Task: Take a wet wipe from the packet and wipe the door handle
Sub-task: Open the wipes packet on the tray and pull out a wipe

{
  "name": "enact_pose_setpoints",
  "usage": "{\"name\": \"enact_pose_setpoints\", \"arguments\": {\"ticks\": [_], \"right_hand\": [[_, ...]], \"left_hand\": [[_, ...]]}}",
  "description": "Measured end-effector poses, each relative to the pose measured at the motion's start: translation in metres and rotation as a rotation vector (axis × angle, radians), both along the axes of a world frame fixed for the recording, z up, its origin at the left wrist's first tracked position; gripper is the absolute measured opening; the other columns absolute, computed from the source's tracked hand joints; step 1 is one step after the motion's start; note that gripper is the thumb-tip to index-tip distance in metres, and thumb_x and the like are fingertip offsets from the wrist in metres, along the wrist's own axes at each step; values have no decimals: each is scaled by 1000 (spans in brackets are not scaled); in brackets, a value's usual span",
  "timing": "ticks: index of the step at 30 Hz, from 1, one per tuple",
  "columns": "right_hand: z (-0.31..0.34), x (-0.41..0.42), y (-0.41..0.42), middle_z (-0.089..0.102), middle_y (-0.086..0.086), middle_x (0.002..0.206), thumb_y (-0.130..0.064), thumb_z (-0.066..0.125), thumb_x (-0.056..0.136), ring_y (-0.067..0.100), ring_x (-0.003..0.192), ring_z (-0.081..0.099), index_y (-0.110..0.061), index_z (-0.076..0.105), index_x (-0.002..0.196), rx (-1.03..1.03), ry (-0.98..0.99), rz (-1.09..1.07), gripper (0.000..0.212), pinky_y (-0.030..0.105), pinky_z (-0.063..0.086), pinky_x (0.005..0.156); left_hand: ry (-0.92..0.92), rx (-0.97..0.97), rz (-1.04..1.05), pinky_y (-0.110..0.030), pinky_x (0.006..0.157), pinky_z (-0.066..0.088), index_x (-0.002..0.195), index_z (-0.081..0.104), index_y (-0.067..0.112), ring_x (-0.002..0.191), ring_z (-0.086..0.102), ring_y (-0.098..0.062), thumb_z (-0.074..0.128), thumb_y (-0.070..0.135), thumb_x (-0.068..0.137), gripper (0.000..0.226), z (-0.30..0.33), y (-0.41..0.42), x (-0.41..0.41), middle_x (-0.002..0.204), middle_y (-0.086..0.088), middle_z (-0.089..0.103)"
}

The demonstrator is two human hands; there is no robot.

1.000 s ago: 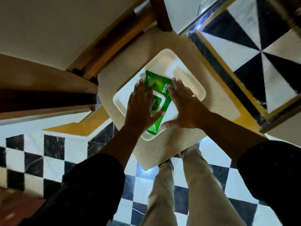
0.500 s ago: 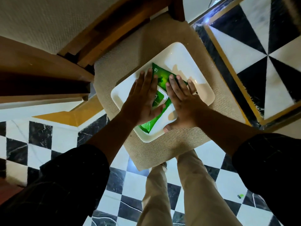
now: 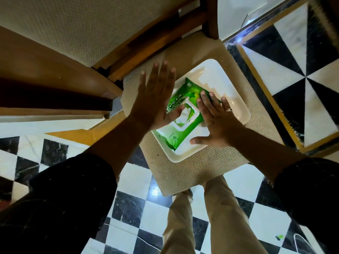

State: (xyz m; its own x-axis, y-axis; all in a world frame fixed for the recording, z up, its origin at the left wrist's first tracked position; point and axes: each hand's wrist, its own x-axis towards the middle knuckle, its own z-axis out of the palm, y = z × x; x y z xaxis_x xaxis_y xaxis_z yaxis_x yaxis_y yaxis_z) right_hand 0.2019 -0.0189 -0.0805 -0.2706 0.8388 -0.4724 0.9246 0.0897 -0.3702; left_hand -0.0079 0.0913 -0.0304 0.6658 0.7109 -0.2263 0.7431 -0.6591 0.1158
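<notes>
Two hands on the green wipe packet [image 3: 185, 116], mid-frame on a white tray [image 3: 216, 70]: right hand [image 3: 218, 121] flat, fingers spread, pinning it; left hand [image 3: 156, 101] open, thumb at the flap w/ white wipe [image 3: 185, 114] exposed — light, soft, prob slippery, so pinch that tuft.

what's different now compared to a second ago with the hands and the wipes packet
The left hand has shifted off the packet toward the chair back, fingers spread, uncovering the opening where a white wipe now shows beside its thumb. The right hand stays flat, pinning the packet on the white tray.
</notes>
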Motion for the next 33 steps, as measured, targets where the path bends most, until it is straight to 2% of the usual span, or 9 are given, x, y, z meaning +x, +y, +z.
{"name": "enact_pose_setpoints", "arguments": {"ticks": [4, 7, 15, 18, 21, 23, 26, 29, 33], "right_hand": [[19, -21, -1, 37, 26, 150, -52, 66, 81, 43, 143, 25, -1, 48, 136, 205, 141, -258, 77, 60, 27, 112], [26, -49, -1, 51, 25, 138, -36, 71, 82, 44, 134, 39, -4, 66, 112, 257, 224, -465, 44, 56, 42, 102], [23, -69, 7, 49, 26, 135, -20, 54, 94, 44, 133, 40, 2, 62, 105, 217, 159, -519, 25, 52, 37, 105], [28, -52, 8, 61, 21, 106, -13, 51, 96, 36, 104, 58, 5, 57, 100, 257, 356, -661, 19, 38, 47, 83], [33, -28, 12, 56, 3, 76, -13, 48, 98, 22, 69, 55, -7, 48, 89, 215, 551, -960, 11, 32, 42, 64], [31, -15, 15, 57, 7, 81, -17, 45, 100, 23, 74, 56, -10, 43, 91, 125, 650, -1130, 11, 39, 48, 71], [31, -9, 19, 63, 23, 110, -24, 41, 102, 34, 103, 63, -18, 42, 95, -19, 873, -1320, 9, 51, 51, 92], [37, -9, 18, 66, 17, 113, -25, 40, 103, 27, 106, 66, -27, 42, 90, -20, 1013, -1426, 13, 41, 55, 89], [37, -6, 2, 63, 23, 112, -26, 46, 101, 28, 97, 65, -23, 45, 92, 75, 918, -1414, 10, 45, 54, 84]], "left_hand": [[62, 20, 47, -59, 119, -1, 155, 2, 8, 153, 2, -40, 21, 72, 90, 94, 7, 9, -6, 165, -22, 4], [97, 25, 111, -62, 121, 6, 155, 2, 8, 152, 1, -41, 16, 74, 88, 96, 9, 7, -9, 165, -23, 2], [74, -21, 206, -61, 120, 10, 156, 4, 9, 152, 5, -43, 17, 75, 87, 96, 4, -2, -11, 165, -24, 4], [82, -33, 206, -62, 120, 12, 156, 3, 11, 152, 4, -42, 16, 75, 87, 95, 0, -4, -11, 165, -23, 4], [92, -37, 205, -61, 118, 15, 156, 3, 14, 152, 5, -42, 18, 76, 87, 94, -4, -7, -12, 165, -22, 4], [76, -43, 228, -60, 118, 16, 156, 3, 15, 152, 5, -41, 18, 77, 87, 94, -7, -8, -13, 165, -22, 4], [46, -71, 259, -60, 119, 14, 156, 3, 15, 152, 4, -41, 19, 80, 84, 98, -9, -12, -14, 165, -22, 3], [29, -136, 243, -62, 120, 12, 155, -2, 18, 152, 0, -40, 26, 87, 79, 107, -12, -17, -10, 165, -21, -2], [68, -183, 176, -64, 119, 8, 154, -11, 19, 152, -5, -41, 43, 92, 67, 126, -19, -31, 5, 165, -20, -10]]}}
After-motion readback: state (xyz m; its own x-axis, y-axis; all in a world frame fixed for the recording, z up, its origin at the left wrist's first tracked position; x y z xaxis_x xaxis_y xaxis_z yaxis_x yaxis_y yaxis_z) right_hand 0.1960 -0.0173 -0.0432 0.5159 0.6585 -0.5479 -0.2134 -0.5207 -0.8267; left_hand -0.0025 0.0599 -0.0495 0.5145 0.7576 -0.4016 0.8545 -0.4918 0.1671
